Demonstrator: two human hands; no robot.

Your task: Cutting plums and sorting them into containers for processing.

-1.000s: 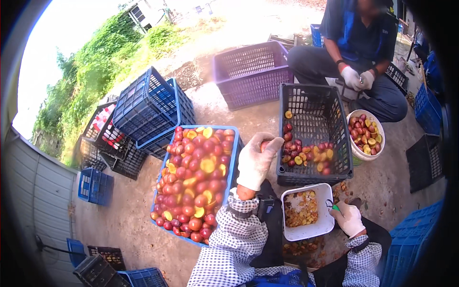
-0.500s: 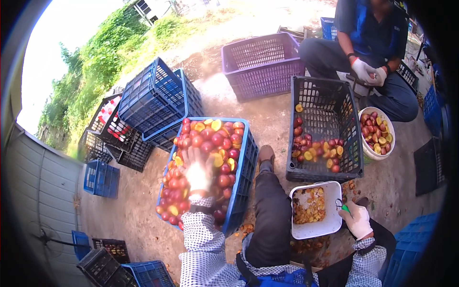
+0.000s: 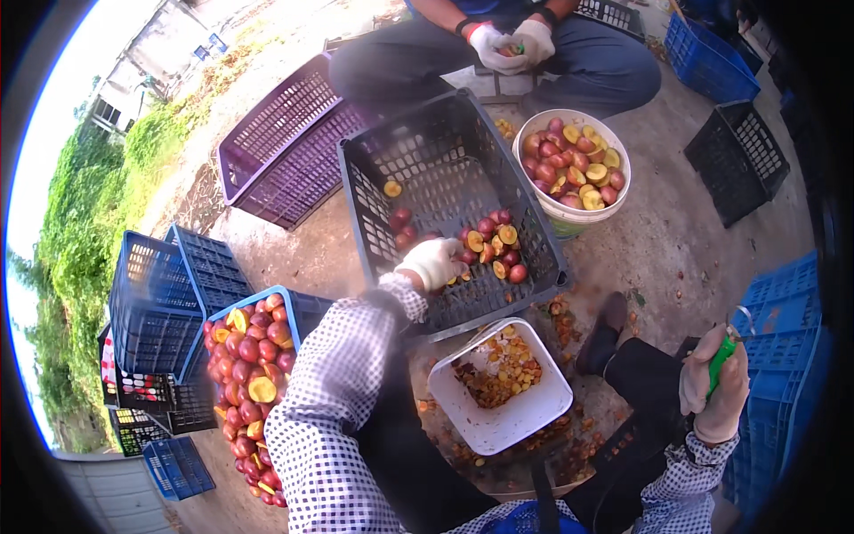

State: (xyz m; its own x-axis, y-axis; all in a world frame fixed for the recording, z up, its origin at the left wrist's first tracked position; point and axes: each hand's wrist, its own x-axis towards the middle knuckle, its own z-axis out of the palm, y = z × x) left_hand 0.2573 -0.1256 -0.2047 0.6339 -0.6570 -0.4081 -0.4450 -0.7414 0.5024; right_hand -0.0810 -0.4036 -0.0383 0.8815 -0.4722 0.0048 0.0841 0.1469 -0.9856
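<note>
My left hand, in a white glove, reaches down into a black crate with whole and halved plums on its bottom. Its fingers curl around a dark red plum, partly hidden by the glove. At the right, my gloved right hand is closed on a green-handled pitting tool, whose curved metal loop points up. Between my legs stands a white square bucket holding pits and yellow scraps. A blue crate heaped with red plums, some cut open, is left of my left arm.
Across from me, a seated person's gloved hands hold something small with green on it. Beside the black crate stand a round white bucket of halved plums and a purple crate. Blue crates are stacked left; another stack rises right.
My left hand has moved from the plum-filled blue crate into the black crate. The view has swung right, and my right hand now holds the tool raised, farther from the white square bucket.
</note>
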